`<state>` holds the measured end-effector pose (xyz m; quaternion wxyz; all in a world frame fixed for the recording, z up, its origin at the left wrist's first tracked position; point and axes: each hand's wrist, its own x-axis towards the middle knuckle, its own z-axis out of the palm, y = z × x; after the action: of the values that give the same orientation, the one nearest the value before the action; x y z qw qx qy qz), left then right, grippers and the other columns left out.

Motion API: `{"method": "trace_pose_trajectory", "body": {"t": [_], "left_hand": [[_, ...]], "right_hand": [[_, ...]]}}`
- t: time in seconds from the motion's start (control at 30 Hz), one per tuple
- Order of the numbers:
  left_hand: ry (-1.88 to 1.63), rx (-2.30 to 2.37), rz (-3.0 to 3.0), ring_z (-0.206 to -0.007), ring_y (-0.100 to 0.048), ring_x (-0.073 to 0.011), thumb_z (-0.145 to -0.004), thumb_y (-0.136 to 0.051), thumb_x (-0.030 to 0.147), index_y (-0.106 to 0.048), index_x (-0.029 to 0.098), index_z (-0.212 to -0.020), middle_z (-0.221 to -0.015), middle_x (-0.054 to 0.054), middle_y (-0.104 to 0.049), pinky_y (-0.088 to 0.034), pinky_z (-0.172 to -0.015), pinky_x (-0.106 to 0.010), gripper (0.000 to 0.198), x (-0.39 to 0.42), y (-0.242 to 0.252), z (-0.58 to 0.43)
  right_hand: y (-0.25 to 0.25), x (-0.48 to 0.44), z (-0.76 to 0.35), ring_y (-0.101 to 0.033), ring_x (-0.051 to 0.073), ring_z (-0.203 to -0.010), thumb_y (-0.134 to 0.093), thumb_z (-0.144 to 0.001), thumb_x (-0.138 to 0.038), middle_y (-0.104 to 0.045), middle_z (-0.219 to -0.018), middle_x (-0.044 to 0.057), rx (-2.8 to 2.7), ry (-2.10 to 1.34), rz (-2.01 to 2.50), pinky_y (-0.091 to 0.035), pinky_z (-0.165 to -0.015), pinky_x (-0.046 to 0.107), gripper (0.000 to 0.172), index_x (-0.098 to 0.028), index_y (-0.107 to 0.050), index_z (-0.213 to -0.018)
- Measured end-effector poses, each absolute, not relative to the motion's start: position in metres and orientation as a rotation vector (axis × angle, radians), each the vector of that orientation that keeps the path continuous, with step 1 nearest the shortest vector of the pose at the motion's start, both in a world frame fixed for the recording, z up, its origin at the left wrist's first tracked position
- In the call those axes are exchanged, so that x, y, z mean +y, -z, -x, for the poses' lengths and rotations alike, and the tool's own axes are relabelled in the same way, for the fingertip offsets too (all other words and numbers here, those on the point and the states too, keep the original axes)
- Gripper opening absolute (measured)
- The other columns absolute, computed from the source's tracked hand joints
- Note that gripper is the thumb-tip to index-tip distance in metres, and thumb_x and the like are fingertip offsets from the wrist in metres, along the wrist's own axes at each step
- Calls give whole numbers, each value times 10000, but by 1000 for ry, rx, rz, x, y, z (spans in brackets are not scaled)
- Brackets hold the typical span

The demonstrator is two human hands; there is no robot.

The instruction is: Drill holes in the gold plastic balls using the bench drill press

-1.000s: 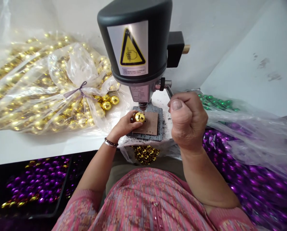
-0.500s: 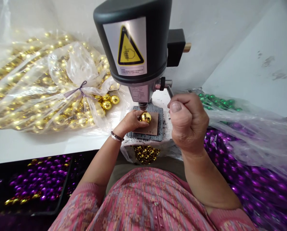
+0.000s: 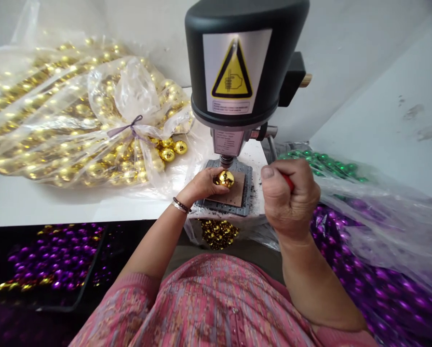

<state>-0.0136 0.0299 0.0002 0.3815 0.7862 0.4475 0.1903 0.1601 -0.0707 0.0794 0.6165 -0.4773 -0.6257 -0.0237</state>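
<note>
Between thumb and fingers, my left hand (image 3: 204, 184) grips a shiny gold ball (image 3: 226, 179) on a brown board (image 3: 236, 195). The board rests on the grey base (image 3: 247, 195) of a black bench drill press (image 3: 234, 62). Right above the ball is the drill chuck (image 3: 226, 161); whether the bit touches the ball I cannot tell. My right hand (image 3: 290, 197) is closed around the press's feed lever (image 3: 272, 147), with a bit of red grip showing between the fingers. Dark shavings lie around the base.
A tied clear bag of gold balls (image 3: 74, 125) fills the left of the white table (image 3: 57, 207). Loose gold balls (image 3: 168, 154) lie by its neck. Green balls (image 3: 324, 161) and bagged purple balls (image 3: 375, 274) are at right. Purple balls (image 3: 53, 260) sit lower left; gold ones (image 3: 218, 233) hang below the base.
The view has shifted, so the press and both hands appear further right. My right hand has turned slightly on the lever, and its red grip now shows. The left hand still holds the gold ball.
</note>
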Motion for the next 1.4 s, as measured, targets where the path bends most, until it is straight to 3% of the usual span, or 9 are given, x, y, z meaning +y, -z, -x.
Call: {"method": "trace_pose_trajectory", "body": {"t": [0.17,0.5,0.6,0.8,0.93,1.13,1.27,1.33,1.4], "left_hand": [[-505,1095,-1939,-840,-637,-187,-694,-764,284,-717,186,-1047,-931,-9,-726,-507,-763,-282,370,28,2,14],[-535,1122,-1904,-881,-653,-199,-681,-772,234,-711,179,-1125,-972,-15,-730,-520,-823,-306,451,25,2,13],[-536,1123,-1875,-920,-660,-203,-689,-766,237,-695,173,-1166,-1021,-20,-735,-522,-863,-313,486,24,1,12],[-554,1184,-1907,-1059,-651,-234,-707,-765,264,-613,155,-1309,-1208,-74,-705,-499,-976,-349,631,13,-4,17],[-530,1137,-1963,-1020,-660,-228,-742,-749,323,-622,183,-1301,-1148,-54,-721,-515,-922,-339,590,-7,-11,34],[-188,892,-1975,-968,-682,-226,-654,-857,413,-619,208,-1346,-1184,-92,-726,-533,-855,-328,760,-32,-16,66],[-454,1242,-1955,-849,-676,-191,-837,-701,386,-608,165,-1357,-1134,-102,-736,-542,-801,-324,573,-4,-17,85],[-625,1595,-1962,-942,-675,-217,-913,-575,277,-632,126,-1318,-1184,-130,-717,-533,-885,-352,436,25,-18,95],[-694,1937,-1956,-1095,-647,-257,-908,-494,148,-629,100,-1315,-1240,-160,-687,-497,-988,-375,431,54,-18,104]], "right_hand": [[-60,-67,-160,-539,78,-642,-531,-891,-230,-574,-695,-43,-1446,128,1046,-452,-613,231,67,-222,-584,-850],[-21,-53,-159,-586,89,-677,-520,-886,-210,-553,-727,-46,-1388,60,893,-482,-635,252,75,-230,-587,-911],[-38,-56,-155,-570,76,-645,-509,-917,-260,-562,-717,-48,-1323,27,919,-474,-625,241,97,-222,-588,-874],[-116,-58,-152,-442,58,-522,-508,-919,-519,-432,-571,-51,-1160,-147,1125,-336,-514,247,434,-186,-500,-640],[-128,-51,-154,-426,57,-516,-540,-873,-591,-380,-562,-59,-1103,-234,1097,-305,-499,243,483,-189,-462,-618],[-121,-53,-152,-471,83,-521,-563,-842,-570,-458,-549,-42,-1057,-207,1135,-351,-532,274,457,-190,-500,-596],[-120,-55,-150,-479,95,-514,-569,-833,-530,-464,-549,-33,-1054,-201,1148,-347,-535,295,412,-190,-523,-603],[-118,-57,-150,-483,98,-521,-562,-835,-530,-479,-556,-29,-1058,-189,1170,-348,-540,299,401,-191,-538,-623],[-117,-58,-152,-486,98,-525,-554,-839,-541,-502,-563,-25,-1071,-184,1198,-351,-538,298,402,-190,-554,-642]]}}
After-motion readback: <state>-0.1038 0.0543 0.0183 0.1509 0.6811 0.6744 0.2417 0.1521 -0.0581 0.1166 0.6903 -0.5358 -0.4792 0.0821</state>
